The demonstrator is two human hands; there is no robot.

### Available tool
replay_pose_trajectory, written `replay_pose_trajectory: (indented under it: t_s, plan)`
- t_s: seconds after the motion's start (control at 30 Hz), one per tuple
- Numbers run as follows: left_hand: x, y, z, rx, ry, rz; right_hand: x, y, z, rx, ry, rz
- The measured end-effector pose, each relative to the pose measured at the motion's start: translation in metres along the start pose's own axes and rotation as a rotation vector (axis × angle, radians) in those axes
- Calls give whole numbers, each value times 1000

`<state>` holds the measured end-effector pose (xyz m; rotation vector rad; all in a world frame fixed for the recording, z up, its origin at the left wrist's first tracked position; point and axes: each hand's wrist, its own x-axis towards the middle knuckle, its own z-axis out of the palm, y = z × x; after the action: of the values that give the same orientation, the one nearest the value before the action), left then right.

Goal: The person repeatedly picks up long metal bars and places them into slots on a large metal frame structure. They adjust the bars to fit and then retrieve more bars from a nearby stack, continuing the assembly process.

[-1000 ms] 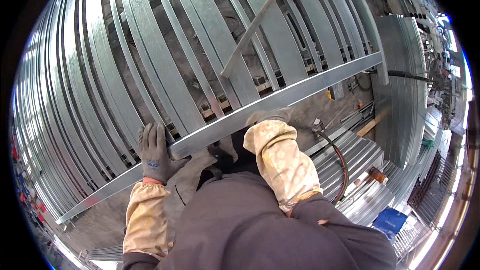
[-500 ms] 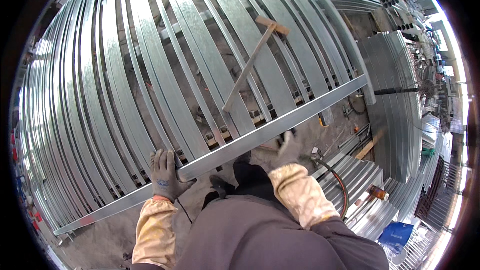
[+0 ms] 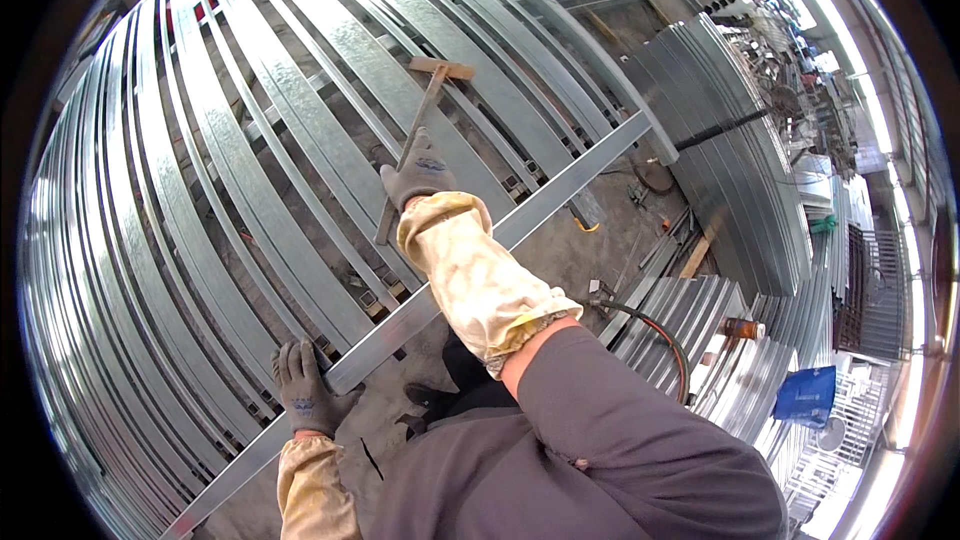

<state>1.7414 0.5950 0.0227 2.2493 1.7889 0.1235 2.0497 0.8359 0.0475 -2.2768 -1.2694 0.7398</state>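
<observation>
A large frame of long galvanized metal slats (image 3: 262,100) spreads out before me. Along its near side runs a square metal rail (image 3: 565,180). My left hand (image 3: 308,395), in a grey glove, is wrapped over this rail, fingers on the slat side and thumb on my side. Farther in, my gloved right hand (image 3: 420,172) is closed around the handle of a T-shaped hammer (image 3: 440,68), which lies slantwise across the slats. Its brown head points away from me, and the lower end of the handle shows below my hand. A pale protective sleeve (image 3: 480,270) covers my right forearm.
Stacked metal sheets (image 3: 715,130) stand to the right of the frame. Nearer lie metal profiles (image 3: 680,325), with a hose (image 3: 672,340) curving across them. A rusty brown can (image 3: 742,328) and a blue bag (image 3: 805,395) are at the right. A yellow-edged tool (image 3: 587,218) lies beside the rail.
My right hand has moved from the near side of the rail across it and closed on the hammer's handle. My left hand stays on the rail. The view has shifted.
</observation>
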Motion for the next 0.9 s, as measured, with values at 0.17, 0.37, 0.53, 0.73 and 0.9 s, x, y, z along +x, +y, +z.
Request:
replay_pose_trajectory:
  t_s: [0.17, 0.37, 0.53, 0.73, 0.9]
  plan:
    - [-1, 1, -2, 6, 5, -1, 26, 32, 5, 181, 4, 56]
    - [-5, -1, 3, -10, 105, 61, 15, 100, -28, 723, -39, 52]
    - [-6, -6, 5, 2, 107, 105, -101, 165, -73, 1191, -109, -90]
    - [-5, -9, 4, 20, 42, 82, -246, 222, -116, 815, -86, 307]
    - [-6, -8, 0, 54, 21, 65, -367, 267, -123, 443, -432, 459]
